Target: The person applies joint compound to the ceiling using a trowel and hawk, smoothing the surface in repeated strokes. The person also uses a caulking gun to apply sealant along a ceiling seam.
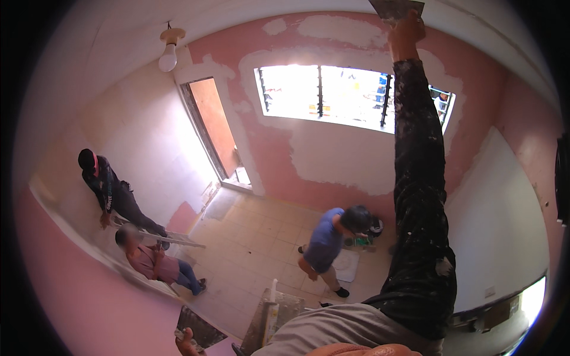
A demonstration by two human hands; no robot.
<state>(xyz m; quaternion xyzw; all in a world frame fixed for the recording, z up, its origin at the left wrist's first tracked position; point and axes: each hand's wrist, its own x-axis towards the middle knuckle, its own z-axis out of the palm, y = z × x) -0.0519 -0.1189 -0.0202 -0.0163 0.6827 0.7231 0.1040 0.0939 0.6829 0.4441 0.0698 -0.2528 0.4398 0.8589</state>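
My right arm, in a dark paint-spotted sleeve, reaches straight up past the window. High up at the ceiling, my right hand (408, 31) is closed on a wide flat putty knife (399, 8), its metal blade close to or against the ceiling; I cannot tell which. Low at the left, only part of my left hand (187, 343) shows, with whitish smears on the fingers. It grips a dark flat plate, like a wide scraper or putty board (205, 328). Between my hands, a cartridge-like tube (273, 311) stands at a worn board (291, 305) below me.
A person in blue (325, 243) stands on the tiled floor (249, 231) near tools. At left, a person in black (113, 190) is by a ladder (187, 239), beside a person in pink (154, 261). A bulb (168, 58) hangs from the ceiling. A louvred window (350, 92) and doorway (215, 127) are ahead.
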